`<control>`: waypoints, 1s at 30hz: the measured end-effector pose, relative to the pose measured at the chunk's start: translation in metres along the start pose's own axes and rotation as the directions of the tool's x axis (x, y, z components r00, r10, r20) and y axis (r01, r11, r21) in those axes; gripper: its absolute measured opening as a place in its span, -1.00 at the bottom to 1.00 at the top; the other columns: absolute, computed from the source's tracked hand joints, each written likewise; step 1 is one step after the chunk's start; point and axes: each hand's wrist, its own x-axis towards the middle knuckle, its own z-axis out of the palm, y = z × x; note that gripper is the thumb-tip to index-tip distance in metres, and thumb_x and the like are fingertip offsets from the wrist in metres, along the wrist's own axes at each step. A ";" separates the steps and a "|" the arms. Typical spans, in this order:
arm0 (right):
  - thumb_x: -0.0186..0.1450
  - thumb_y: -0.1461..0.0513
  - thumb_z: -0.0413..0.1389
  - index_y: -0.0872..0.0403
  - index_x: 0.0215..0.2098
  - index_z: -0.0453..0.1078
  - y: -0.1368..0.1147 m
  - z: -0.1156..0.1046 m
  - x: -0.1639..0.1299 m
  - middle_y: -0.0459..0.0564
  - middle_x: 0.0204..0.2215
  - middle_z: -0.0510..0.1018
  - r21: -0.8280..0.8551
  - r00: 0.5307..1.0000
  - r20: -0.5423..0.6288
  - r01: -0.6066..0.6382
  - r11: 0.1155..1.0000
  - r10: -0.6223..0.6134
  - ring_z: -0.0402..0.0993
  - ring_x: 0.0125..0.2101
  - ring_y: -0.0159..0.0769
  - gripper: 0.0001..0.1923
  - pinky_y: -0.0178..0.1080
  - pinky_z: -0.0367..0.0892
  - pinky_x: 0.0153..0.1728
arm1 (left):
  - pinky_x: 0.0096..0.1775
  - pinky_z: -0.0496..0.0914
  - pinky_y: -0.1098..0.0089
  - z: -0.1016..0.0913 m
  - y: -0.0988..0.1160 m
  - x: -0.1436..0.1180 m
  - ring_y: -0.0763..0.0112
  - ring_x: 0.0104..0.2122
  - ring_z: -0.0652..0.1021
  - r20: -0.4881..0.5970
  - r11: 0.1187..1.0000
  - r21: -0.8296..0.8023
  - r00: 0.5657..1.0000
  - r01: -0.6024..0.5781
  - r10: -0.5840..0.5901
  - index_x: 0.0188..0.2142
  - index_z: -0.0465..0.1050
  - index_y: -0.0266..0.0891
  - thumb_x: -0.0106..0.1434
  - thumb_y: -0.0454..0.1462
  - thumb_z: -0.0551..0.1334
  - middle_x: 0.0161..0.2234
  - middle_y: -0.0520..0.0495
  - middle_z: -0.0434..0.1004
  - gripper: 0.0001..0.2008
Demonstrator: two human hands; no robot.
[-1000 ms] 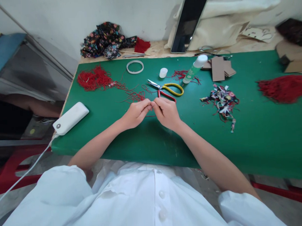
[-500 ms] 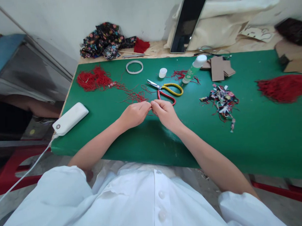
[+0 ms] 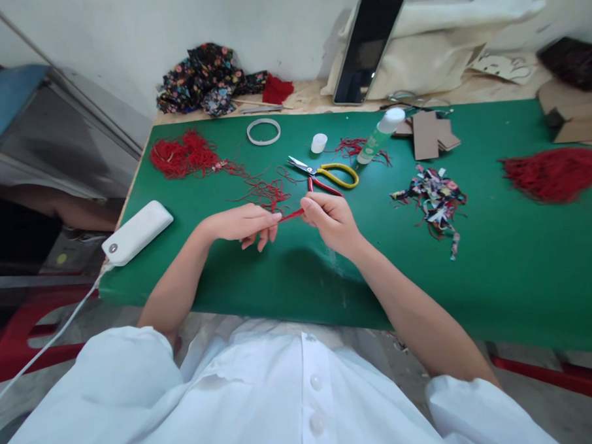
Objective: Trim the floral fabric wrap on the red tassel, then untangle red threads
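A short length of red string [image 3: 292, 215] is stretched between my two hands, above the green mat [image 3: 279, 275]. My left hand [image 3: 244, 224] pinches one end between thumb and fingers, its other fingers hanging loosely below. The other end sits in my right hand [image 3: 331, 222], whose fingers are curled closed around it. Just beyond my right hand lie scissors [image 3: 318, 173] with one yellow and one red handle, the red one partly hidden by that hand. Loose red threads [image 3: 268, 192] lie on the mat behind my left hand.
A red thread tangle [image 3: 185, 155], a white ring [image 3: 263, 132], a glue bottle [image 3: 381, 136] and its white cap [image 3: 319, 143] stand farther back. Fabric scraps [image 3: 435, 199], cardboard pieces [image 3: 427, 135] and a red thread bundle [image 3: 556, 174] lie right. A power bank [image 3: 138, 233] lies left; a phone [image 3: 369, 48] leans behind.
My hands were together at the fingertips. Now my left hand has moved left and its fingers have loosened downward, leaving the red string showing between the hands.
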 end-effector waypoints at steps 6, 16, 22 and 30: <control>0.36 -0.07 0.06 0.04 -0.61 0.05 -0.003 -0.003 -0.001 -0.23 -0.65 0.02 0.056 0.999 0.038 0.020 0.998 -0.022 -0.08 -0.63 -0.52 -0.46 -0.30 -0.11 -0.60 | -0.59 0.36 0.51 -0.008 -0.006 -0.005 0.49 -0.68 0.51 -0.025 0.942 0.195 0.962 0.273 -0.273 -0.42 0.35 -0.28 0.38 -0.03 -0.02 -0.51 -0.11 0.63 -0.58; 0.44 -0.01 -0.09 0.05 -0.61 0.04 -0.010 -0.004 -0.001 -0.19 -0.67 0.11 -0.369 0.971 0.153 0.227 0.901 -0.182 0.02 -0.60 -0.48 -0.48 -0.29 -0.02 -0.53 | -0.22 0.37 0.50 0.006 -0.007 0.009 0.54 -0.34 0.51 -0.450 0.941 0.151 0.827 -0.303 0.338 -0.27 0.38 -0.29 0.40 -0.03 0.01 -0.36 -0.03 0.53 -0.62; 0.44 0.13 -0.10 0.03 -0.59 0.06 -0.005 -0.001 -0.003 -0.18 -0.67 0.12 -0.575 0.927 0.179 0.370 0.730 -0.329 0.07 -0.61 -0.44 -0.57 -0.29 0.00 -0.52 | -0.14 0.44 0.42 0.040 -0.008 0.031 0.54 -0.33 0.48 -0.468 0.758 -0.438 0.842 -0.484 0.267 -0.32 0.27 -0.24 0.21 0.21 0.15 -0.39 0.05 0.38 -0.47; 0.41 0.19 -0.06 0.03 -0.59 -0.02 -0.006 -0.003 -0.003 -0.20 -0.69 0.09 -0.607 0.941 0.149 0.330 0.723 -0.304 0.00 -0.64 -0.47 -0.59 -0.29 -0.03 -0.52 | -0.63 0.04 0.56 0.056 -0.002 0.035 0.69 -0.72 0.05 -0.428 0.643 -0.605 0.873 -0.470 0.235 -0.42 0.14 -0.20 0.24 0.13 0.18 -0.69 0.26 0.00 -0.53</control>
